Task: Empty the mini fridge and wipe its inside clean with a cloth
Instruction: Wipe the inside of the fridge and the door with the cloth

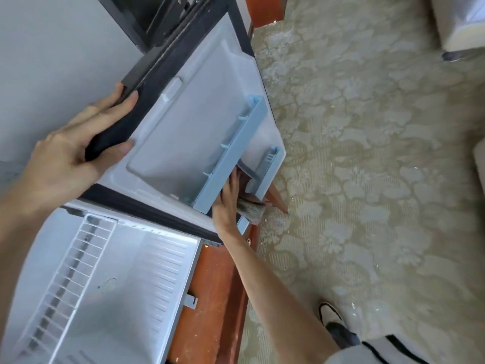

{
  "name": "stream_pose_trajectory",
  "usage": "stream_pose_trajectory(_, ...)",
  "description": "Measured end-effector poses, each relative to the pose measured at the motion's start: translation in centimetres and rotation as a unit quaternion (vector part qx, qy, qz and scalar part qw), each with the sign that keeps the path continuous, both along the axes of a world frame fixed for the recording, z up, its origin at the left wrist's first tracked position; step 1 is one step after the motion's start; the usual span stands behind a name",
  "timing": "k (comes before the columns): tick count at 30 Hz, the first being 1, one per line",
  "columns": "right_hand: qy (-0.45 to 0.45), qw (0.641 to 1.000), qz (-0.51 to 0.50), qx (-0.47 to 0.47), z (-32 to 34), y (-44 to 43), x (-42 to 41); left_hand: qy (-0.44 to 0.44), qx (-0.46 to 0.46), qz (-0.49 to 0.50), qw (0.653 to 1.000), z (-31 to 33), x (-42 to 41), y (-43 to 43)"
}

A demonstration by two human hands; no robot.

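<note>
Head view: grips the open fridge door (183, 127) by its top edge with the left hand (70, 153), fingers and thumb wrapped round. Presses the cloth (250, 211) into the door's bottom bin with the nearer right hand (227, 203), fingers almost straight, behind the blue shelf rail (231, 153). Probably calls for wiping along the rail's length, away from the body.

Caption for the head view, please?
Left hand grips the open fridge door; right hand presses a cloth inside its blue door shelf.
</note>
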State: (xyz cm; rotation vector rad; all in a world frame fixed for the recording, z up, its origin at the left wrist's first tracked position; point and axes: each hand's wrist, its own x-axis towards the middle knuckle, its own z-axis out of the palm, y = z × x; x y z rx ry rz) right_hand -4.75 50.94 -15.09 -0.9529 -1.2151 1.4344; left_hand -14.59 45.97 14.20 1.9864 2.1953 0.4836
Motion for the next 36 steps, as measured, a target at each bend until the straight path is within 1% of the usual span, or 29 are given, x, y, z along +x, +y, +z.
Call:
stream_pose_trajectory(2,-0.057,0.998,0.012,0.012,-1.2,0.6,-0.3,0.003,0.006,-0.008,1.000,0.0,0.2,0.0)
stream_pose_trajectory(5,-0.107,0.994,0.025,0.018,-2.1,2.1,0.3,-0.002,0.021,-0.015,1.000,-0.4,0.3,0.1)
stream_pose_trajectory(7,-0.096,0.995,0.023,0.008,-2.1,3.7,0.7,-0.002,0.028,-0.013,1.000,-0.5,0.3,0.1)
stream_pose_trajectory(10,-0.015,0.998,0.004,-0.068,-1.1,7.3,1.0,0.000,0.025,-0.003,1.000,-0.7,0.2,0.2)
stream_pose_trajectory(12,-0.026,0.996,0.000,-0.081,-0.7,8.6,0.8,0.001,0.027,-0.010,1.000,-0.7,0.1,0.3)
stream_pose_trajectory(15,-0.042,0.998,0.005,-0.039,-0.3,6.2,0.4,-0.005,0.033,-0.021,0.999,-0.6,0.1,0.3)
stream_pose_trajectory(17,-0.009,0.999,0.033,0.015,-0.1,2.3,0.7,-0.005,0.029,-0.013,0.999,-0.5,0.2,0.3)
stream_pose_trajectory(19,0.024,0.994,0.087,0.059,-0.2,-1.4,1.5,0.015,0.026,-0.013,0.999,-0.4,0.3,0.2)
stream_pose_trajectory(21,0.013,0.989,0.120,0.085,-0.9,-2.8,2.4,0.020,0.022,-0.014,0.999,-0.1,0.3,0.1)
stream_pose_trajectory(22,-0.006,0.988,0.120,0.095,-1.4,-2.1,2.7,0.020,0.017,-0.012,1.000,0.0,0.5,0.1)
stream_pose_trajectory(24,-0.052,0.990,0.085,0.103,-2.3,1.5,2.5,0.020,0.014,-0.010,1.000,0.1,0.9,0.1)
stream_pose_trajectory(26,-0.097,0.990,0.023,0.098,-2.5,6.3,2.0,0.014,0.015,-0.006,1.000,0.1,1.0,0.0)
stream_pose_trajectory(28,-0.120,0.989,-0.026,0.088,-2.1,10.4,2.0,0.010,0.015,-0.008,1.000,0.2,1.0,0.1)
stream_pose_trajectory(30,-0.136,0.988,-0.025,0.076,-2.0,11.9,1.5,0.012,0.017,-0.009,1.000,0.1,1.0,0.1)
stream_pose_trajectory(32,-0.143,0.987,-0.016,0.073,-1.8,10.2,0.7,0.008,0.023,-0.006,1.000,-0.1,0.8,0.2)
stream_pose_trajectory(34,-0.129,0.989,-0.003,0.072,-1.6,6.4,0.2,0.009,0.024,0.000,1.000,-0.3,0.5,0.3)
stream_pose_trajectory(36,-0.113,0.990,0.030,0.081,-1.8,2.2,0.1,0.007,0.024,-0.003,1.000,-0.3,0.3,0.4)
